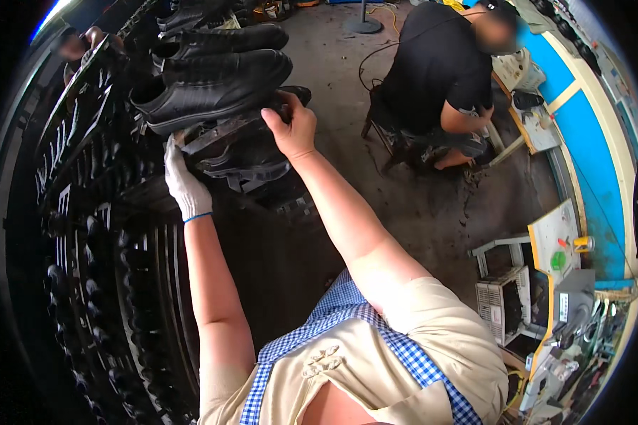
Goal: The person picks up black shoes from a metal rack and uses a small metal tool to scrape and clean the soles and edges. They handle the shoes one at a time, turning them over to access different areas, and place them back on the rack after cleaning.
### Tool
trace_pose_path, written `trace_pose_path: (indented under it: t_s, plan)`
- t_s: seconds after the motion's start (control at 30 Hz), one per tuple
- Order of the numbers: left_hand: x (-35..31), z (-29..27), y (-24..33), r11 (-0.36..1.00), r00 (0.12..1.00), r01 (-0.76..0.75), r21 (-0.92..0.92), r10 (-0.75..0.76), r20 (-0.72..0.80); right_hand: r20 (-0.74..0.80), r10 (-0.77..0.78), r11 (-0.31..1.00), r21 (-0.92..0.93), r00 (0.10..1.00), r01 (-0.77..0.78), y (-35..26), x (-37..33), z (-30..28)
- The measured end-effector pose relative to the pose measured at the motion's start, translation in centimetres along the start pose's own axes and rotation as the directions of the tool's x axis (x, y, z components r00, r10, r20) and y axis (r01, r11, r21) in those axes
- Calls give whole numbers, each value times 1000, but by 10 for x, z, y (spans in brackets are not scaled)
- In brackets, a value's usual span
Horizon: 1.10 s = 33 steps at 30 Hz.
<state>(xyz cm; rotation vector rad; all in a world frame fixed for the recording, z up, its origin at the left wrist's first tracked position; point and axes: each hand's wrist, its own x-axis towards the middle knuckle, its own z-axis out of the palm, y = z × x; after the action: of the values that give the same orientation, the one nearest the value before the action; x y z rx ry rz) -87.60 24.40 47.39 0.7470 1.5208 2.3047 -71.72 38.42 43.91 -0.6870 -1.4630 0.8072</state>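
Observation:
Black shoes stand side by side on a dark metal shoe rack (223,136) ahead of me, the nearest black shoe (213,88) at its front edge. My left hand (184,183), in a white knit glove with a blue cuff edge, is closed at the rack's near left corner, just below that shoe's heel; its fingertips are partly hidden. Bare, my right hand (293,127) curls round the rack's right end near the shoe toes, thumb raised and other fingers partly hidden. Beneath this level sits another dark shoe (248,159).
Tall racks of dark shoes (92,290) line the left side, with a person (71,49) beyond. Another person in a black shirt (436,71) sits on a stool at the far right, facing a workbench (535,131). A grey plastic crate (502,304) stands beside the nearer bench (556,234).

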Motion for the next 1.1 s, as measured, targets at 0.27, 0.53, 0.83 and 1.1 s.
trace_pose_path:
  t_s: [0.27, 0.53, 0.83, 1.1]
  plan:
    - [-194, 44, 52, 993, 997, -27, 112, 36, -74, 4, -21, 995, 96, 1000, 20, -31, -67, -148]
    - [-353, 73, 92, 992, 992, 66, 111, -53, -115, 58, 210, 937, 272, 976, -217, -40, -124, -281]
    - [-475, 94, 127, 958, 974, 119, 261, -164, 159, -66, 292, 937, 217, 954, -272, -56, -152, -415]
    - [-534, 109, 138, 942, 811, 195, 274, -312, 495, -332, -178, 741, -665, 927, -96, -93, -179, -513]
